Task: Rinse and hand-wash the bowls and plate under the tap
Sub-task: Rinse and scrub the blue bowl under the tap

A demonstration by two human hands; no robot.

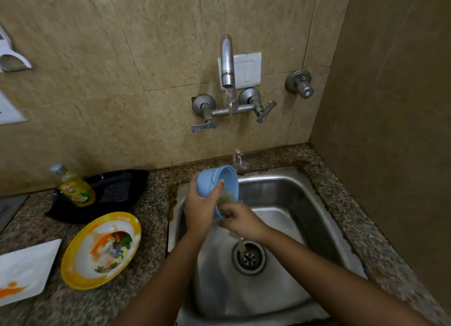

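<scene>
The left hand (199,209) grips a light blue bowl (220,187) from its outer side, thumb laid across the rim, holding it tipped on edge with its opening turned to the right over the back left part of the steel sink (288,196). The right hand (240,222) is curled partly closed at the bowl's lower rim, fingers touching it; what, if anything, it pinches cannot be told. Murky yellowish water runs off the bowl and down to the drain (249,257) just below the right wrist.

A stream from the wall tap (228,62) falls onto the bowl's upper edge. The basin to the right of and in front of the hands is bare metal, with open room between the hands and the right wall.

On the speckled stone counter (156,203) left of the sink lies a yellow-rimmed plate (101,250), smeared with orange and green, near the sink's left edge but apart from it. Behind it a bottle of yellow-green dish liquid (75,186) stands in a black tray (117,191); its red label lettering is too blurred to read. A white square plate (24,269) with an orange smear sits at the far left, cut by the picture's edge. A white switch plate (246,68) is behind the tap.
</scene>
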